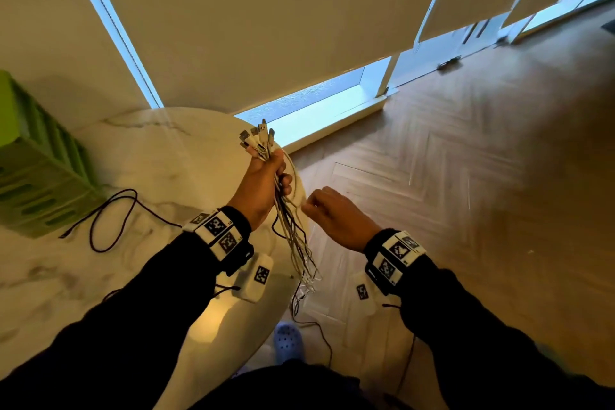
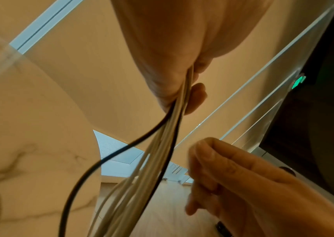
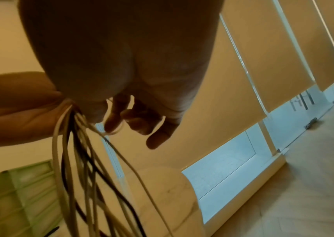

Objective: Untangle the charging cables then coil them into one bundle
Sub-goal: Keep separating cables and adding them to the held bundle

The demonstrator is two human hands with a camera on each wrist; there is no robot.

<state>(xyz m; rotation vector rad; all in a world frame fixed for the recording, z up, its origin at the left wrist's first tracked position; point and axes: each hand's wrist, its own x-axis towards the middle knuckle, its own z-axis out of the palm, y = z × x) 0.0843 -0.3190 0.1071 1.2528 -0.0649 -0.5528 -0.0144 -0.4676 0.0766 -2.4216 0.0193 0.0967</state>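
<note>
Two hands work at mid-frame in the head view. The left hand [image 1: 263, 181] is curled in a fist round the charging cables [image 1: 293, 233], gripping them just below their plugs. About six or seven plugs [image 1: 258, 140], silver and white, fan up and away from the fist toward the top of the frame; an exact count is not possible as they overlap. Most of the cables are pale cream or white, and at least two are black. From the fist they hang as one loose sheaf with its long axis running down the frame and slightly right, past the rim of the round marble table [image 1: 159, 160], the lower ends trailing toward the wood floor [image 1: 466, 176].

The right hand [image 1: 336, 213] sits just right of the sheaf below the fist. In the right wrist view its fingers [image 3: 158, 137] are loosely curled and one fingertip hooks a single pale strand; whether it pinches the strand cannot be told.

One separate black cable [image 1: 109, 220] lies looped on the table at the left of the frame, beside one green slatted crate [image 1: 36, 176] at the far left edge
</note>
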